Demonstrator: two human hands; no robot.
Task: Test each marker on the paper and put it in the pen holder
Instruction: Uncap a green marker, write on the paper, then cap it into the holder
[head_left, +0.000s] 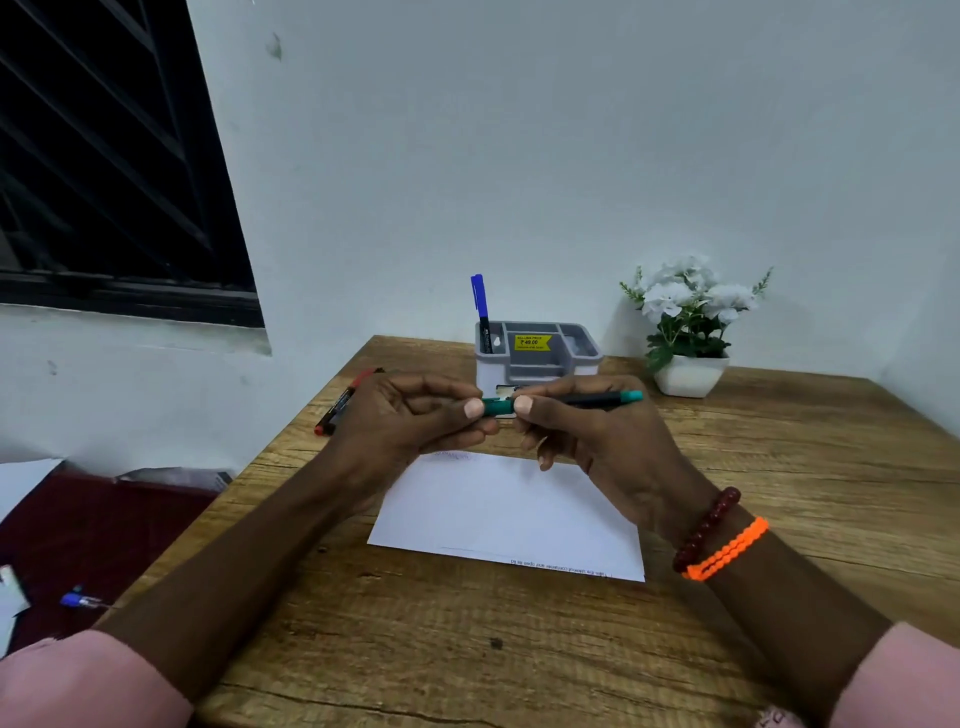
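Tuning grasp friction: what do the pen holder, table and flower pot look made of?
Pen holder: likely moulded plastic, matte grey, with smooth rounded compartment walls.
Table: wood or wood-look laminate, with visible grain and cracks; can't tell which.
Flower pot: white, smooth, slightly glossy; ceramic or plastic.

green marker (571, 401), blue marker (478, 301), white paper (511, 514)

Wooden table (779, 467) bears paper (498, 514), holder (537, 356), plant (688, 332) (potted).
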